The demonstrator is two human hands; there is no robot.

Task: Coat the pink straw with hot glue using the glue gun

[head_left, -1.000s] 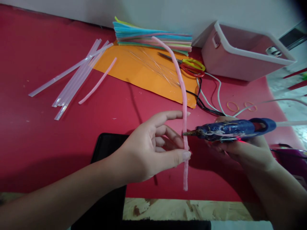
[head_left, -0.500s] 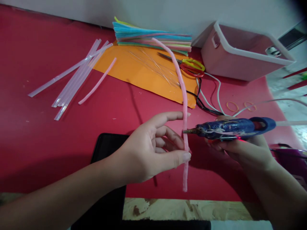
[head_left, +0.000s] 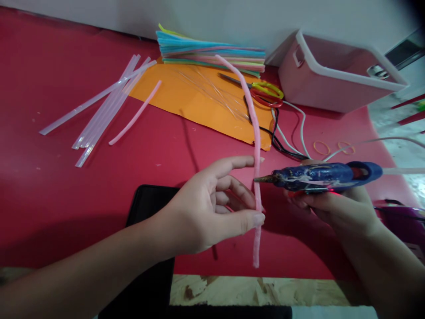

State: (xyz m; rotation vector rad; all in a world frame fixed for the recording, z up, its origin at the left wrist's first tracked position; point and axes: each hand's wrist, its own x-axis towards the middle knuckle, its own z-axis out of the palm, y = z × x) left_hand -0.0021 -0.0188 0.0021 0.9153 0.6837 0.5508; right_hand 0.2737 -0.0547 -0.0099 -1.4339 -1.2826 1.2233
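My left hand point(head_left: 212, 208) pinches a long pink pipe cleaner point(head_left: 255, 126) between thumb and fingers, holding it nearly upright with its top bending left. In my right hand point(head_left: 345, 212) is a blue hot glue gun point(head_left: 318, 175), gripped from below, a red light glowing on its side. A clear glue stick point(head_left: 403, 170) sticks out of its back end. The metal nozzle lies over the middle of the pipe cleaner, between my forefinger and thumb; whether it touches cannot be told. A shorter pink pipe cleaner point(head_left: 136, 113) lies on the red table point(head_left: 99, 186).
Several clear glue sticks point(head_left: 102, 104) lie at left. An orange envelope point(head_left: 199, 95) carries thin clear strands and scissors point(head_left: 265, 93). Behind are bundled colored pipe cleaners point(head_left: 212, 48) and a pink bin point(head_left: 325, 79). Cables point(head_left: 302, 128), rubber bands point(head_left: 322, 147) and a black flat device point(head_left: 149, 212) lie around.
The pipe cleaner's top end has shifted slightly right and down. Both hands and the glue gun stay almost in place.
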